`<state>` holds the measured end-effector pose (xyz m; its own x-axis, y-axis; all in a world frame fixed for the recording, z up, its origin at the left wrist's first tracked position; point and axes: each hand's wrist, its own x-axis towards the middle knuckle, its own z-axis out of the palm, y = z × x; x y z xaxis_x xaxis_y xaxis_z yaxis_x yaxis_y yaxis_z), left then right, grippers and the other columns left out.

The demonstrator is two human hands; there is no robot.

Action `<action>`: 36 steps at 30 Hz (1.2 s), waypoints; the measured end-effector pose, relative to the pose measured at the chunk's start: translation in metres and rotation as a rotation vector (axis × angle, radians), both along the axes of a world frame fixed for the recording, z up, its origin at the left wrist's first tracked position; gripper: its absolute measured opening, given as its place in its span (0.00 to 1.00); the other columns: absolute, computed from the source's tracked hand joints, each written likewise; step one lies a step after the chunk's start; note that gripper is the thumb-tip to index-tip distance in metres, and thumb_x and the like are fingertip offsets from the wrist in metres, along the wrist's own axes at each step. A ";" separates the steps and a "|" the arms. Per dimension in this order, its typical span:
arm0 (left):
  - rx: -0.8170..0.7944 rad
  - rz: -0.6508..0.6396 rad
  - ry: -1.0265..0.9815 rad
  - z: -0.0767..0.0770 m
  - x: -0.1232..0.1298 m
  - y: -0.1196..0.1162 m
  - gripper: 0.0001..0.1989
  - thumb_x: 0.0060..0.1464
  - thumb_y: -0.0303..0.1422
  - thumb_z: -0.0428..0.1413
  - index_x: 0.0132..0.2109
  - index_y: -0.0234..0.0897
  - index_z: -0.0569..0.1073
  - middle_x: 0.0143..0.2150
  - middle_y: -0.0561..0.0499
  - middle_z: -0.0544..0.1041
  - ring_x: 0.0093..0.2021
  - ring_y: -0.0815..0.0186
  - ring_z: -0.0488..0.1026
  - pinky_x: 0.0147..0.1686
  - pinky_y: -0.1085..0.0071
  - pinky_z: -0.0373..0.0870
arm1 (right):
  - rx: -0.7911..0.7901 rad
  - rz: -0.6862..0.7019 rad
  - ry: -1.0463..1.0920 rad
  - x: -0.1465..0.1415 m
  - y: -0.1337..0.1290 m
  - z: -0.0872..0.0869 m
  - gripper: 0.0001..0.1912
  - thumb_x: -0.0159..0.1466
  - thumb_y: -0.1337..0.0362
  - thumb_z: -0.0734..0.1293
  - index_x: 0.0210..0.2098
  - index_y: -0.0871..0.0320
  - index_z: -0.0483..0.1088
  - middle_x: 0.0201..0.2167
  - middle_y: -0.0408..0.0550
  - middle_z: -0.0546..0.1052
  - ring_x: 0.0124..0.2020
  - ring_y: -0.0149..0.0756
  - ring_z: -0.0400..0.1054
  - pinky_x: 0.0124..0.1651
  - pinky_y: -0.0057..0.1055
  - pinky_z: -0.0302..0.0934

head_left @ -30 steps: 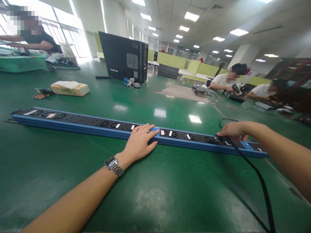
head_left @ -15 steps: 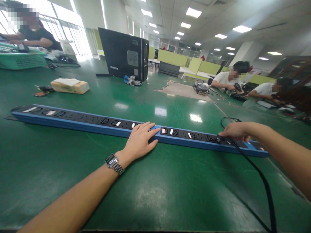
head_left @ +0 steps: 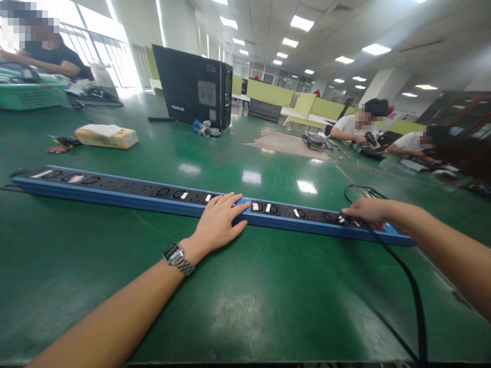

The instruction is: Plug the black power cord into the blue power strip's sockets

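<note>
A long blue power strip [head_left: 126, 200] with a row of black sockets lies across the green table. My left hand [head_left: 219, 224] rests flat on its middle, fingers spread over the blue section and the front edge. Toward the strip's right end, my right hand [head_left: 370, 210] pinches a black plug [head_left: 346, 219] just above the sockets. Whether its prongs sit in a socket I cannot tell. From that hand a black cable [head_left: 412, 286] runs down toward the lower right. A metal-banded watch [head_left: 178, 258] is on my left wrist.
Behind the strip are a tissue pack [head_left: 107, 137], a black computer case [head_left: 192, 87] and gloves [head_left: 207, 128]. A green basket [head_left: 34, 97] stands at far left. People sit at the left and right. The tabletop has a torn patch [head_left: 282, 141].
The whole view has shifted slightly, so the strip and both hands appear a little further left. My left hand stays on the strip, and my right hand keeps hold of the plug.
</note>
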<state>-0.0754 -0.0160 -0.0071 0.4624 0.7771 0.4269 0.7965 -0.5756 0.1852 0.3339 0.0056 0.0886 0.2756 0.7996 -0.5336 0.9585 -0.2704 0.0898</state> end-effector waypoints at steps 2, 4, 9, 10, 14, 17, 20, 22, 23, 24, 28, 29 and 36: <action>0.007 0.009 0.013 0.000 0.000 0.000 0.23 0.57 0.39 0.53 0.60 0.45 0.68 0.65 0.47 0.65 0.65 0.53 0.59 0.62 0.52 0.53 | -0.004 0.015 -0.008 -0.001 0.001 0.000 0.26 0.65 0.44 0.53 0.25 0.56 0.66 0.15 0.45 0.64 0.17 0.35 0.64 0.25 0.34 0.62; 0.012 0.015 0.026 0.000 0.000 0.000 0.23 0.58 0.40 0.53 0.60 0.45 0.68 0.65 0.47 0.64 0.65 0.53 0.59 0.62 0.53 0.53 | -0.016 0.059 -0.042 -0.003 0.004 0.001 0.25 0.66 0.46 0.53 0.25 0.57 0.66 0.16 0.46 0.66 0.17 0.36 0.65 0.25 0.35 0.62; 0.018 0.009 0.016 -0.001 0.001 0.000 0.23 0.57 0.40 0.53 0.59 0.46 0.69 0.64 0.48 0.65 0.64 0.54 0.59 0.62 0.52 0.53 | -0.004 0.101 -0.077 -0.006 0.007 0.002 0.26 0.64 0.44 0.56 0.24 0.58 0.67 0.18 0.50 0.70 0.18 0.38 0.67 0.26 0.37 0.63; 0.018 0.008 0.014 -0.001 0.001 0.000 0.23 0.57 0.40 0.53 0.59 0.46 0.69 0.64 0.47 0.65 0.64 0.54 0.59 0.62 0.52 0.54 | 0.007 0.069 -0.058 -0.006 0.007 0.002 0.26 0.64 0.44 0.56 0.24 0.58 0.68 0.18 0.49 0.70 0.18 0.38 0.67 0.25 0.37 0.64; 0.030 0.011 0.019 -0.001 0.000 0.001 0.23 0.57 0.39 0.53 0.59 0.45 0.69 0.64 0.47 0.66 0.64 0.54 0.59 0.62 0.53 0.53 | 0.036 0.045 -0.041 -0.007 0.003 0.001 0.25 0.65 0.46 0.56 0.27 0.59 0.69 0.17 0.48 0.70 0.15 0.36 0.66 0.24 0.36 0.63; 0.031 0.008 0.014 0.000 0.000 0.001 0.23 0.57 0.39 0.53 0.59 0.45 0.69 0.64 0.47 0.66 0.64 0.53 0.60 0.62 0.52 0.54 | 0.031 0.154 -0.132 -0.017 0.003 0.004 0.25 0.65 0.49 0.57 0.23 0.61 0.70 0.16 0.50 0.70 0.15 0.37 0.66 0.27 0.36 0.63; 0.029 0.009 0.014 0.001 0.000 0.000 0.23 0.57 0.39 0.53 0.59 0.45 0.69 0.64 0.46 0.66 0.64 0.53 0.60 0.62 0.52 0.55 | -0.018 0.199 -0.184 -0.033 0.003 0.011 0.28 0.66 0.51 0.56 0.20 0.62 0.70 0.14 0.51 0.69 0.16 0.37 0.66 0.27 0.35 0.63; 0.032 0.013 0.023 0.001 0.000 0.000 0.23 0.57 0.39 0.53 0.59 0.44 0.70 0.64 0.46 0.66 0.64 0.52 0.60 0.62 0.52 0.55 | -0.030 0.200 -0.205 -0.044 0.001 0.015 0.28 0.65 0.51 0.56 0.19 0.63 0.71 0.14 0.51 0.69 0.17 0.38 0.66 0.28 0.35 0.62; 0.035 0.017 0.027 0.001 0.000 0.000 0.23 0.57 0.39 0.53 0.59 0.44 0.70 0.64 0.45 0.66 0.64 0.53 0.60 0.62 0.52 0.55 | -0.024 0.209 -0.217 -0.049 -0.001 0.017 0.28 0.65 0.50 0.57 0.19 0.64 0.71 0.13 0.51 0.68 0.18 0.38 0.67 0.28 0.34 0.62; 0.038 0.019 0.032 0.001 0.000 0.000 0.23 0.57 0.39 0.53 0.59 0.44 0.70 0.64 0.45 0.66 0.64 0.53 0.60 0.62 0.52 0.56 | -0.015 0.223 -0.225 -0.052 -0.003 0.017 0.28 0.64 0.50 0.58 0.20 0.64 0.72 0.13 0.51 0.68 0.20 0.39 0.68 0.29 0.34 0.62; 0.051 0.016 0.046 0.001 0.000 0.001 0.23 0.57 0.39 0.53 0.59 0.44 0.70 0.64 0.46 0.66 0.64 0.53 0.61 0.61 0.52 0.56 | -0.011 0.185 -0.198 -0.052 -0.007 0.013 0.27 0.63 0.48 0.59 0.23 0.66 0.73 0.15 0.52 0.69 0.21 0.39 0.69 0.30 0.35 0.63; 0.052 0.014 0.047 0.001 0.000 0.001 0.23 0.57 0.39 0.53 0.59 0.44 0.70 0.64 0.46 0.66 0.64 0.53 0.61 0.61 0.52 0.56 | -0.015 0.154 -0.181 -0.049 -0.007 0.011 0.27 0.64 0.49 0.59 0.24 0.66 0.73 0.16 0.52 0.70 0.20 0.39 0.68 0.29 0.35 0.63; 0.047 0.016 0.026 0.000 0.001 0.001 0.23 0.57 0.39 0.53 0.59 0.44 0.70 0.63 0.45 0.67 0.63 0.52 0.61 0.61 0.51 0.56 | 0.005 0.103 -0.101 -0.033 -0.005 -0.001 0.25 0.66 0.52 0.56 0.29 0.66 0.72 0.20 0.52 0.72 0.17 0.35 0.65 0.25 0.36 0.64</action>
<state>-0.0741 -0.0148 -0.0069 0.4616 0.7637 0.4513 0.8096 -0.5706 0.1376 0.3008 0.0004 0.0879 0.2446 0.8289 -0.5031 0.9672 -0.1722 0.1865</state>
